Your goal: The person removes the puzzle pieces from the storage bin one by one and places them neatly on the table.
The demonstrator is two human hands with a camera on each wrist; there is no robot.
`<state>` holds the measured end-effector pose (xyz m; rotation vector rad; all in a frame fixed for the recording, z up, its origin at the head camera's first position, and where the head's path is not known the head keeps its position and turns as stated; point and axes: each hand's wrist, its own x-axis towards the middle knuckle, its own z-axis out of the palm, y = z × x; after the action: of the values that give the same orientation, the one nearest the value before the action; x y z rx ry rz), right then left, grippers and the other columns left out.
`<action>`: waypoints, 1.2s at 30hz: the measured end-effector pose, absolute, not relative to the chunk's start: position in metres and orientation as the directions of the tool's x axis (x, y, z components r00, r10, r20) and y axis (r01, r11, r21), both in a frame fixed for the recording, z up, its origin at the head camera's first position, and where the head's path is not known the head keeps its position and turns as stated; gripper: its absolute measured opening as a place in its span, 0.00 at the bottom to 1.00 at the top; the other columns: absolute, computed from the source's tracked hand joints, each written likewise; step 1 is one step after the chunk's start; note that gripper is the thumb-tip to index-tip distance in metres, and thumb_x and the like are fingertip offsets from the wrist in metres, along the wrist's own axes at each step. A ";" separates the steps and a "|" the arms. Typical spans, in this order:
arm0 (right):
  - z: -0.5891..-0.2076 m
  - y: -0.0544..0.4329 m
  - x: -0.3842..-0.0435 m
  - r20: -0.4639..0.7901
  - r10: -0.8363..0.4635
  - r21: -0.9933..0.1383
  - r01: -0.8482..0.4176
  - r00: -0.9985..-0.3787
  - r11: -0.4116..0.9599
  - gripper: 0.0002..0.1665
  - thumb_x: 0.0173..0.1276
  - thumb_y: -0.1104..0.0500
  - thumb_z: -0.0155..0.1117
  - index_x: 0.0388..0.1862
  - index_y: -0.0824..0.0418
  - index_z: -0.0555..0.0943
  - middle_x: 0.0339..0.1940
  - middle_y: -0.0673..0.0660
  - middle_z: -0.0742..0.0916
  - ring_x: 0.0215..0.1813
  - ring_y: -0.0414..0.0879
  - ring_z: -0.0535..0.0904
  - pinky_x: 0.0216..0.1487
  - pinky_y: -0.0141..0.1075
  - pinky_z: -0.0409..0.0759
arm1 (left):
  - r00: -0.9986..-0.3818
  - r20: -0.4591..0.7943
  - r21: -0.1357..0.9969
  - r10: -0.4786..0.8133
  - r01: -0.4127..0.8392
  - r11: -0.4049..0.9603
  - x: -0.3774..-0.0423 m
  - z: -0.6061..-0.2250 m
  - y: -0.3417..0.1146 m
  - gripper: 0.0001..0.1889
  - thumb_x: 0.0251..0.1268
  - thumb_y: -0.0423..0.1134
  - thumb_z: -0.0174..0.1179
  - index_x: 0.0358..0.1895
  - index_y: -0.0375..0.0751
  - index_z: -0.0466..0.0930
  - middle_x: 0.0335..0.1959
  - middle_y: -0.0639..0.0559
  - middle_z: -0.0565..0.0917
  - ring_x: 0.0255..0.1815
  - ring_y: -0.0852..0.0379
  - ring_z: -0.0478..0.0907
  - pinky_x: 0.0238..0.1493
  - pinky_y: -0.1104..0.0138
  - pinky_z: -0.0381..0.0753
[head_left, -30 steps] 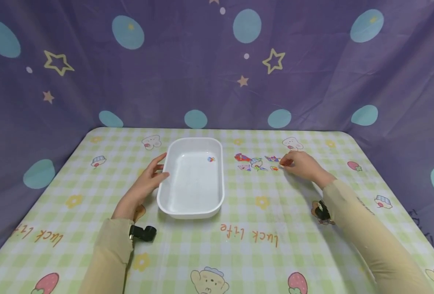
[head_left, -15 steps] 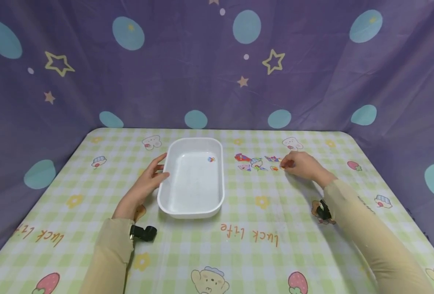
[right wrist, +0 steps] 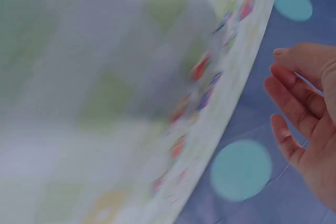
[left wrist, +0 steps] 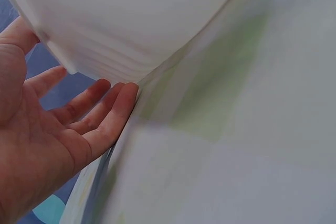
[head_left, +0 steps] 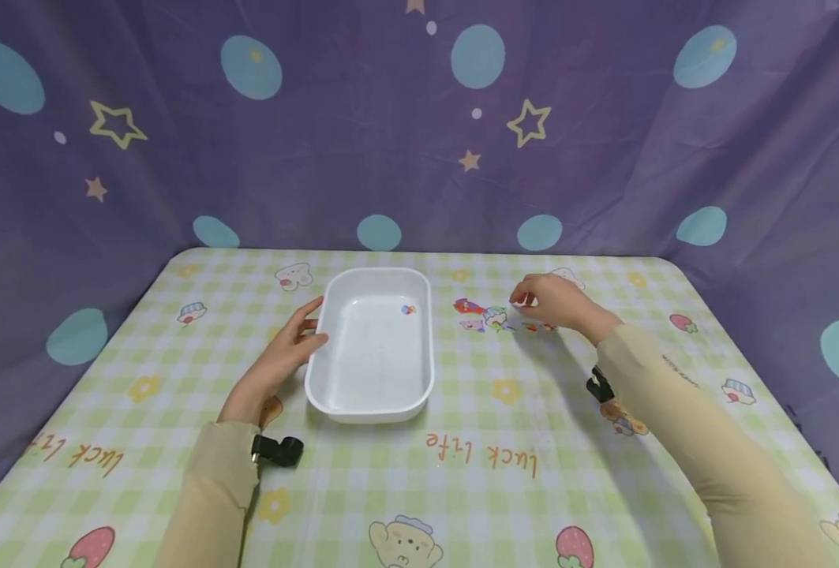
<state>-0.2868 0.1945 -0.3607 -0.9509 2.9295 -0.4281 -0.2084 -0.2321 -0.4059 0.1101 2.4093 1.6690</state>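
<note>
A deep white rectangular tray stands left of centre on the table, with one small multicoloured piece in its far right corner. My left hand rests against the tray's left side, thumb and fingers spread along the rim and outer wall. Right of the tray lie several small flat colourful pieces, among them a red one, a pink one and an orange one. Over these hovers my right hand, thumb and index finger close together. In the right wrist view nothing shows between its fingertips.
A green checked tablecloth with printed cartoons covers the table. Behind it hangs a purple curtain with stars and dots. Each wrist wears a small black camera, one on the left and one on the right.
My right hand has moved left and a little farther back, uncovering a small reddish piece and now covering the purple one. The left hand and the tray have stayed in place.
</note>
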 end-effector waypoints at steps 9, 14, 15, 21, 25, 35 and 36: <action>-0.339 0.146 -0.296 0.085 -0.652 -0.195 -0.654 -0.754 0.731 0.10 0.58 0.60 0.63 0.40 0.57 0.82 0.36 0.51 0.83 0.38 0.45 0.78 0.40 0.39 0.76 | -0.978 -0.119 0.933 0.172 -0.051 0.355 -0.210 -0.405 -0.232 0.34 0.66 0.44 0.50 0.71 0.67 0.43 0.65 0.40 0.60 0.59 0.42 0.65 0.54 0.54 0.71; -0.337 0.120 -0.297 0.114 -0.682 -0.198 -0.689 -0.723 0.697 0.10 0.58 0.59 0.63 0.40 0.55 0.82 0.35 0.50 0.82 0.38 0.43 0.78 0.40 0.37 0.75 | -0.978 -0.125 0.931 0.170 -0.057 0.361 -0.210 -0.408 -0.233 0.34 0.66 0.44 0.50 0.71 0.67 0.43 0.65 0.40 0.60 0.59 0.42 0.65 0.55 0.54 0.71; -0.337 0.115 -0.297 0.116 -0.686 -0.200 -0.693 -0.718 0.692 0.10 0.58 0.58 0.63 0.40 0.55 0.82 0.36 0.50 0.82 0.39 0.43 0.78 0.41 0.37 0.75 | -0.977 -0.125 0.931 0.171 -0.056 0.361 -0.210 -0.409 -0.233 0.34 0.66 0.44 0.50 0.71 0.67 0.43 0.65 0.40 0.60 0.59 0.42 0.65 0.54 0.54 0.71; -0.338 0.088 -0.294 0.109 -0.686 -0.230 -0.689 -0.720 0.687 0.11 0.60 0.58 0.60 0.43 0.55 0.81 0.37 0.50 0.82 0.40 0.43 0.77 0.42 0.37 0.75 | -0.974 -0.128 0.932 0.186 -0.055 0.358 -0.203 -0.404 -0.230 0.35 0.67 0.42 0.50 0.71 0.64 0.43 0.65 0.38 0.60 0.58 0.41 0.66 0.53 0.55 0.71; -0.338 0.073 -0.294 0.133 -0.699 -0.208 -0.709 -0.703 0.674 0.11 0.62 0.57 0.59 0.43 0.55 0.81 0.38 0.49 0.81 0.41 0.42 0.77 0.44 0.36 0.75 | -0.974 -0.122 0.934 0.189 -0.048 0.355 -0.204 -0.406 -0.230 0.34 0.67 0.42 0.49 0.72 0.62 0.42 0.64 0.38 0.60 0.59 0.40 0.66 0.54 0.54 0.71; -0.346 0.035 -0.299 0.107 -0.744 -0.184 -0.748 -0.660 0.638 0.13 0.60 0.58 0.62 0.44 0.57 0.81 0.42 0.51 0.82 0.45 0.44 0.78 0.46 0.36 0.75 | -0.976 -0.110 0.940 0.187 -0.041 0.338 -0.209 -0.409 -0.233 0.35 0.66 0.45 0.51 0.71 0.66 0.42 0.65 0.40 0.60 0.59 0.42 0.66 0.54 0.54 0.71; -0.348 0.032 -0.300 0.098 -0.748 -0.178 -0.751 -0.656 0.636 0.13 0.60 0.59 0.62 0.44 0.57 0.81 0.42 0.51 0.82 0.45 0.44 0.78 0.46 0.36 0.76 | -0.976 -0.110 0.940 0.187 -0.041 0.339 -0.209 -0.409 -0.233 0.35 0.66 0.45 0.51 0.71 0.65 0.42 0.65 0.40 0.60 0.59 0.42 0.66 0.54 0.53 0.71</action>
<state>-0.2997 0.0319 -0.3485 -1.3079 2.8545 -0.3217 -0.2091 -0.2327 -0.4088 0.1332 2.4018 1.6944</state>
